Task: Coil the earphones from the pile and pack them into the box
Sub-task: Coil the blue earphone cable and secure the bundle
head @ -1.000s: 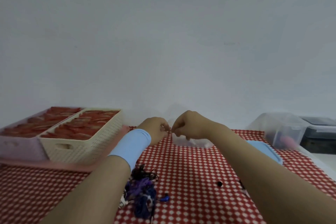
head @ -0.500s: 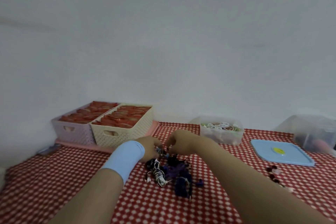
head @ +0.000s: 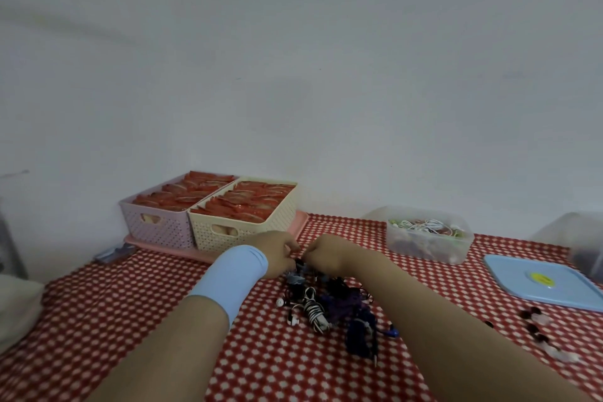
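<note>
Head view: left hand [head: 277,253] and right hand [head: 326,251], fingers curled, pinch a dark earphone [head: 298,263] at far edge of earphone pile [head: 329,303]; clear box [head: 427,248] stands apart to the right on checkered tablecloth [head: 146,303].

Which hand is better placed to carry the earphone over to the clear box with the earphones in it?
Probably right. The clear box lies to the right of the right hand; the left hand would have to reach past it.
</note>
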`<state>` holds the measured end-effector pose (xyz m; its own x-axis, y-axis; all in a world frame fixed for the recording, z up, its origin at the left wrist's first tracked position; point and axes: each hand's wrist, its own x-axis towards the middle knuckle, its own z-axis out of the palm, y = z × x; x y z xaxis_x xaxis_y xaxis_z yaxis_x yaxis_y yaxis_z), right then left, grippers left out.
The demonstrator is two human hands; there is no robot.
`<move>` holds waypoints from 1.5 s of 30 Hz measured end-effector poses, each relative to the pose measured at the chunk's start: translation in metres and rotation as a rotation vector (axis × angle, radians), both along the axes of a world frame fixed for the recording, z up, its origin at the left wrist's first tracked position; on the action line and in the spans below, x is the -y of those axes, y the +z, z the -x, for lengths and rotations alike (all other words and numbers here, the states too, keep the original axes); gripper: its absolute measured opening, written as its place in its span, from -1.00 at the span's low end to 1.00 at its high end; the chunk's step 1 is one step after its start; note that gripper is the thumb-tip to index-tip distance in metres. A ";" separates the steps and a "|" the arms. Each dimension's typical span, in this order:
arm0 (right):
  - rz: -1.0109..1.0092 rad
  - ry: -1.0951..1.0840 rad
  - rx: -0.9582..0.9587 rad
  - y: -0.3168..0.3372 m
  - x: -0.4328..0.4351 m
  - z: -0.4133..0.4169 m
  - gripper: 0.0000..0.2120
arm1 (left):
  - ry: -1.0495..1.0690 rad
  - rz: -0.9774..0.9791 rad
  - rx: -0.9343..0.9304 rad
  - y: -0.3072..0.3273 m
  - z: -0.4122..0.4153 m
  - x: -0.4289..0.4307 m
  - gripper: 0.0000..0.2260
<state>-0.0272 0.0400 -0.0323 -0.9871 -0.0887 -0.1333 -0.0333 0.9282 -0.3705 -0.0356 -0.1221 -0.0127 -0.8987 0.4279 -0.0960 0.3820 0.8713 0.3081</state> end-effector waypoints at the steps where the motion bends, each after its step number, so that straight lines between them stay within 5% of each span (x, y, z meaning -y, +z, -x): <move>1: -0.013 0.018 0.002 0.000 0.000 0.001 -0.67 | -0.005 0.041 0.017 -0.002 -0.001 0.000 -0.72; 7: -0.054 0.072 -0.069 0.001 -0.002 -0.002 -0.64 | 0.023 -0.019 0.171 -0.003 -0.001 0.006 -0.64; 10: 0.052 0.065 -0.112 0.010 0.003 -0.008 -0.73 | 0.008 -0.085 0.169 -0.004 -0.001 0.009 -0.80; 17: 0.046 0.244 0.072 0.012 0.015 -0.015 -0.66 | 0.019 0.138 0.079 -0.012 -0.007 0.014 -0.81; 25: 0.440 0.086 -0.174 0.037 -0.021 -0.032 -0.96 | 0.004 -0.191 -0.081 0.017 -0.017 0.002 -0.84; 32: 0.684 -0.104 -0.243 0.066 -0.081 -0.072 -0.70 | -0.107 -0.357 -0.158 0.056 -0.036 -0.067 -0.69; 45: 0.860 -0.114 -0.033 0.054 -0.163 -0.124 -0.63 | -0.220 -0.378 -0.098 0.049 -0.063 -0.143 -0.97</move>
